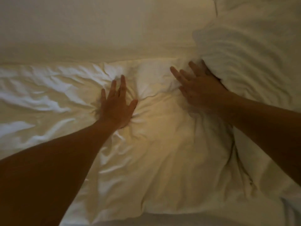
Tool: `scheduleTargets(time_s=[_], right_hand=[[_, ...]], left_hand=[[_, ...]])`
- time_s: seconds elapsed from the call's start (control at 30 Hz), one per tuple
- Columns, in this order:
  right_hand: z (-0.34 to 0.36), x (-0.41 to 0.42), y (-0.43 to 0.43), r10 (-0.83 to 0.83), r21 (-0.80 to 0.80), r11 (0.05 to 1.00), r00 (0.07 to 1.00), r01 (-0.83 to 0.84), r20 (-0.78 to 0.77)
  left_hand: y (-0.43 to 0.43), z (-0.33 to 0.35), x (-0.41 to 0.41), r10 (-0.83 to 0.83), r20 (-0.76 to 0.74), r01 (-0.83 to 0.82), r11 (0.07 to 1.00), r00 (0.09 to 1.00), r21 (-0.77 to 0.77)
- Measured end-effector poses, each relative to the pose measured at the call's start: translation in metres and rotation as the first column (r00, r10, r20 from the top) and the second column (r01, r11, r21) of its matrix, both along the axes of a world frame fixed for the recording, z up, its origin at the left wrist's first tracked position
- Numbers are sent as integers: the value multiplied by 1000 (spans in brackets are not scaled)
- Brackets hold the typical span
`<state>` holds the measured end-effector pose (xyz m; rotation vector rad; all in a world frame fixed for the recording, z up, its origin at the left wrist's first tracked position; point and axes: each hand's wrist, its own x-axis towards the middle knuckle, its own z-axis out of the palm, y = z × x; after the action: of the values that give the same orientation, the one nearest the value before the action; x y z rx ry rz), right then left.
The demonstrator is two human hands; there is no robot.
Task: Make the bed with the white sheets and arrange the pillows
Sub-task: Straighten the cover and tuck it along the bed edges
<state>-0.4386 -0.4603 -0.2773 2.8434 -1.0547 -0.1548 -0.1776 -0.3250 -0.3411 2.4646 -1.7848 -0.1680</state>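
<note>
Left forearm (53,168) fills the lower left corner, closest to the lens, and the right forearm (263,121) reaches in from the right edge, both bare. Out in front, the left hand (116,108) is palm down on the white pillow (162,144), fingers (123,85) straight and fanned, thumb out to the side, gripping nothing. It's pressing in, and creases in the cloth radiate from under the palm.

Over on the other side, the right hand (197,90) is flat on the same pillow near its far end, fingers stretched out and pointing up and to the left, nothing held. Its outer edge sits right against the lower corner of a second pillow (254,59), which bulges in the upper right, plump and softly rippled; whether any finger is tucked beneath it I cannot tell.

That first pillow lies lengthwise down the middle of the view, between the two arms, its near edge showing at the bottom. To its left spreads a heavily wrinkled white sheet (37,95). Beyond everything, across the top, runs a smooth pale surface (97,26) in dim, warm light.
</note>
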Motion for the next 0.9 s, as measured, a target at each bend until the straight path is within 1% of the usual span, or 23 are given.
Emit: scheduleTargets(time_s=[0.03, 0.1, 0.17, 0.23, 0.33, 0.4, 0.5, 0.53, 0.6, 0.63, 0.67, 0.73, 0.77, 0.9], right_hand=[[9, -8, -1, 23, -19, 1000, 1000, -23, -11], [31, -29, -4, -2, -56, 998, 999, 0, -42], [56, -52, -10, -68, -152, 986, 997, 64, -20], [81, -74, -13, -136, -234, 962, 990, 137, 19], [117, -117, -6, -305, -341, 895, 952, 289, 6], [135, -150, 6, -413, -360, 843, 910, 401, 46], [147, -203, 20, -581, -354, 742, 809, 570, 87], [148, -218, 24, -628, -331, 704, 768, 628, 122], [148, -254, 35, -723, -215, 628, 663, 748, 193], [148, -273, 42, -764, -168, 592, 615, 789, 196], [148, -289, 50, -786, -141, 572, 589, 808, 189], [150, -320, 66, -780, -104, 588, 597, 802, 189], [153, -331, 72, -753, -102, 621, 628, 777, 196], [170, -374, 86, -555, -221, 785, 815, 579, 166]], left_hand=[[6, 6, -9, 2, -16, -2, 999, 1000, -44], [21, 22, -41, -73, -61, 61, 983, 995, -176], [26, 38, -86, -194, -188, 132, 945, 963, -299], [28, 54, -141, -314, -313, 190, 910, 896, -368], [34, 82, -228, -489, -418, 294, 844, 766, -448], [37, 98, -279, -563, -459, 353, 811, 688, -466], [39, 107, -336, -563, -517, 397, 825, 645, -402], [39, 106, -346, -550, -530, 404, 835, 645, -374], [41, 103, -365, -542, -538, 431, 840, 646, -329], [44, 101, -373, -542, -544, 448, 839, 641, -309], [46, 99, -378, -547, -545, 461, 835, 635, -300], [51, 91, -386, -582, -489, 481, 813, 650, -329], [53, 87, -389, -596, -444, 481, 802, 668, -353], [52, 84, -402, -620, -338, 453, 767, 708, -455]])
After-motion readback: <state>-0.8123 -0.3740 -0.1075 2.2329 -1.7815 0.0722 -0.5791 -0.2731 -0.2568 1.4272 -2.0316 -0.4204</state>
